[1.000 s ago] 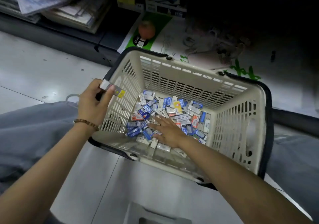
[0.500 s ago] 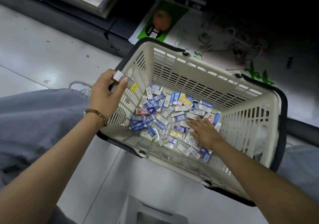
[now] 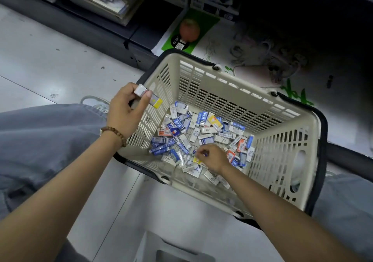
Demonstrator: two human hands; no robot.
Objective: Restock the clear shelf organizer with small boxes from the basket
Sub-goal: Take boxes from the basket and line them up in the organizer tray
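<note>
Left of centre, the left hand (image 3: 127, 110) is raised at the left wall of the basket (image 3: 282, 144). Its fingers and thumb grip a white-and-yellow box (image 3: 157, 102), long axis running down to the right. We cannot tell whether this is one box or several.

At the bottom edge lies a pale container (image 3: 153, 245), which we judge to be the clear shelf organizer.

On the basket floor, mid-frame, lie the loose small boxes (image 3: 201, 128), flat, their long axes pointing every way.

The right hand (image 3: 213, 158) is down among them at the near side of the heap. Its fingers (image 3: 201, 151) are curled onto the boxes. We cannot tell whether they have one pinched.

Most of the stock lies above and to the upper left of those fingers. We judge the right hand much the nearer for the next pick, and that it must turn to suit whichever box it takes.
</note>
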